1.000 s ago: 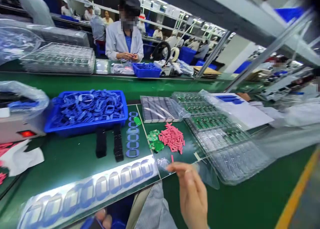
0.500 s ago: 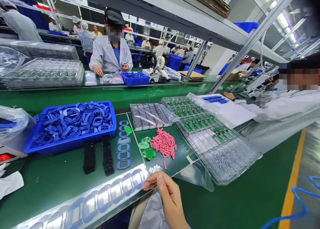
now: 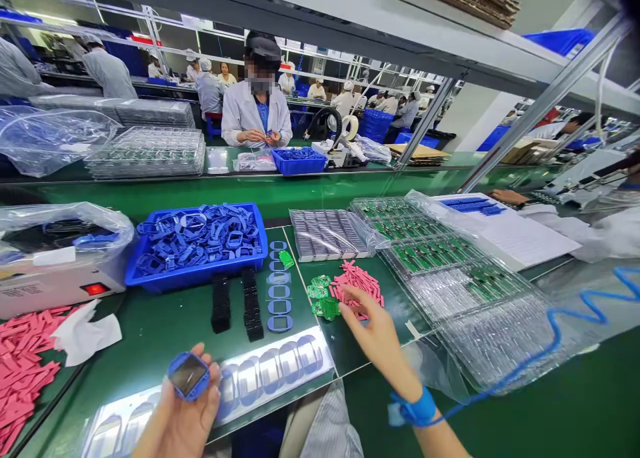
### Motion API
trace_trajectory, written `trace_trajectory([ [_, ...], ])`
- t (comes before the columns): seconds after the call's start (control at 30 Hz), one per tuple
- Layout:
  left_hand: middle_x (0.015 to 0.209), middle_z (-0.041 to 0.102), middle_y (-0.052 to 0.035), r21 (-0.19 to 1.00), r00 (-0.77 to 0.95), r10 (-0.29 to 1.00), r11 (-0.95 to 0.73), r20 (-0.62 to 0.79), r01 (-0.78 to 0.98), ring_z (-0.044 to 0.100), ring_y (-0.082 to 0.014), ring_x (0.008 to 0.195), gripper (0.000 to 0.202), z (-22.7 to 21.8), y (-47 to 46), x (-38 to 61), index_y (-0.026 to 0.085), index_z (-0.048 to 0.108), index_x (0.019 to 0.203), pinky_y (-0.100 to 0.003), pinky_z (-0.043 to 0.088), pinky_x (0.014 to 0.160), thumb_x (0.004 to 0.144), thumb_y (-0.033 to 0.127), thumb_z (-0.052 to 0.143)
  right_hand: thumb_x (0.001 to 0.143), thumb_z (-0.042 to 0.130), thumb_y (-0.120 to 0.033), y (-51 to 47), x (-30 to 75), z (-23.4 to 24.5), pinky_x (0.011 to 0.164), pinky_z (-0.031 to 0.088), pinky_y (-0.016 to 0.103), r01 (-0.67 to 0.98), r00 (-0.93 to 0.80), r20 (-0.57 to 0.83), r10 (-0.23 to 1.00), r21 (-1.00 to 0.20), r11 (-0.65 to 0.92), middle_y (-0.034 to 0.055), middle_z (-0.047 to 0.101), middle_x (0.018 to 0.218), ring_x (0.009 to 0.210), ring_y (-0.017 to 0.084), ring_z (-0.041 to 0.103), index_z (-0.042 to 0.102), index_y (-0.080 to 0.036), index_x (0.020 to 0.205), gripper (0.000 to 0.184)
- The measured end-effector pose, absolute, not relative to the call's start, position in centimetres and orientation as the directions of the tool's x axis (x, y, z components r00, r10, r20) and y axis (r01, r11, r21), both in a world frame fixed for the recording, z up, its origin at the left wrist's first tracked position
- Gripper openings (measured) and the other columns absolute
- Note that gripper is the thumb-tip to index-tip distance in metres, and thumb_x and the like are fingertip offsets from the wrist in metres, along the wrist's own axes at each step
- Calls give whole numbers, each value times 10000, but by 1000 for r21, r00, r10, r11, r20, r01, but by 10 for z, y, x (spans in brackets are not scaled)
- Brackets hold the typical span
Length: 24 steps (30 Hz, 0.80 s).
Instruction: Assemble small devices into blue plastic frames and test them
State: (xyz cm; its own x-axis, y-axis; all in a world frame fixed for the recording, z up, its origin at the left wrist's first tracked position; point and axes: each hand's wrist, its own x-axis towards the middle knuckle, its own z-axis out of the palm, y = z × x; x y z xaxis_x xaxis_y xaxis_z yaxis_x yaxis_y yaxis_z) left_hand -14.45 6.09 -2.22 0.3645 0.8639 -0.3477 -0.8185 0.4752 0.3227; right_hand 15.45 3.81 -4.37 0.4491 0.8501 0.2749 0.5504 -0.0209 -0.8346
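Observation:
In my left hand (image 3: 197,415) lies a blue plastic housing (image 3: 175,366) with a dark rectangular screen facing up, my fingers curled around its edge. It is held above the sheet of oval film pieces (image 3: 270,371) at the table's front edge. My right hand (image 3: 373,325) reaches over the table with thumb and fingers apart, nothing visible between them. Its fingertips are beside a small cluster of green circuit boards (image 3: 325,309) and in front of a heap of pink strips (image 3: 361,279), partly covering it. A blue strap (image 3: 420,408) with a coiled cord circles my right wrist.
A blue bin (image 3: 200,275) heaped with blue housings stands at the back left. Stacks of black pieces (image 3: 253,305) and a row of oval frames (image 3: 279,307) sit beside it. Clear trays of green boards (image 3: 425,255) are on the right. A co-worker (image 3: 257,105) sits opposite.
My left hand has come into view at lower left with the blue housing. My right hand has moved from the front edge forward to the green boards. The view has swung left.

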Motion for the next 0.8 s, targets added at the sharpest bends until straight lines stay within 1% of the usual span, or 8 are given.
trace_trajectory([
  [0.13, 972, 766, -47, 403, 344, 882, 456, -321, -793, 716, -177, 877, 251, -22, 81, -146, 184, 689, 1070, -221, 577, 788, 840, 175, 587, 849, 504, -469, 65, 228, -45, 870, 513, 394, 623, 564, 337, 754, -772, -121, 142, 566, 1225, 1097, 241, 568, 478, -169, 1244, 497],
  [0.17, 970, 766, -48, 421, 348, 885, 455, -308, -785, 715, -174, 877, 248, -21, 86, -145, 183, 690, 1067, -221, 575, 793, 848, 173, 576, 856, 505, -463, 73, 246, -44, 877, 506, 403, 642, 593, 350, 725, -749, -163, 157, 527, 1267, 1119, 249, 548, 441, -159, 1277, 523],
  [0.23, 962, 767, -46, 444, 356, 890, 451, -284, -774, 714, -165, 878, 244, -21, 97, -143, 184, 693, 1060, -218, 569, 804, 871, 166, 541, 848, 565, -425, 92, 278, -42, 867, 499, 431, 676, 628, 348, 696, -688, -265, 158, 507, 1274, 1086, 258, 556, 442, -150, 1275, 523],
  [0.33, 955, 770, -49, 465, 367, 891, 453, -268, -761, 715, -165, 878, 248, -22, 108, -139, 177, 702, 1042, -222, 565, 814, 887, 154, 510, 880, 566, -360, 122, 310, -39, 843, 500, 427, 717, 629, 292, 720, -575, -393, 92, 555, 1188, 994, 210, 589, 499, -160, 1211, 393],
  [0.43, 948, 774, -56, 474, 382, 879, 476, -286, -741, 720, -174, 872, 265, -25, 111, -139, 181, 716, 1014, -233, 572, 807, 890, 121, 490, 891, 556, -343, 146, 322, -40, 846, 498, 418, 756, 608, 223, 762, -457, -469, 78, 571, 1154, 994, 201, 586, 537, -156, 1158, 327],
  [0.53, 936, 774, -69, 471, 366, 881, 470, -299, -747, 721, -175, 866, 337, -28, 110, -141, 169, 721, 1006, -237, 582, 786, 898, 57, 422, 893, 552, -341, 163, 324, -41, 824, 508, 399, 770, 600, 137, 788, -366, -523, 70, 586, 1122, 963, 188, 596, 556, -154, 1123, 297],
  [0.67, 942, 773, -72, 470, 357, 894, 446, -270, -762, 722, -173, 862, 408, -31, 109, -143, 169, 724, 1000, -239, 581, 787, 878, -15, 381, 897, 547, -341, 173, 321, -37, 805, 516, 380, 790, 579, 63, 813, -289, -540, 66, 593, 1106, 938, 177, 602, 561, -159, 1112, 282],
  [0.8, 943, 773, -71, 460, 346, 901, 432, -262, -776, 724, -182, 858, 388, -31, 108, -143, 170, 727, 998, -251, 587, 781, 871, -12, 409, 902, 537, -347, 176, 316, -31, 799, 518, 374, 818, 545, 43, 837, -247, -520, 65, 593, 1106, 933, 176, 603, 561, -160, 1113, 283],
])
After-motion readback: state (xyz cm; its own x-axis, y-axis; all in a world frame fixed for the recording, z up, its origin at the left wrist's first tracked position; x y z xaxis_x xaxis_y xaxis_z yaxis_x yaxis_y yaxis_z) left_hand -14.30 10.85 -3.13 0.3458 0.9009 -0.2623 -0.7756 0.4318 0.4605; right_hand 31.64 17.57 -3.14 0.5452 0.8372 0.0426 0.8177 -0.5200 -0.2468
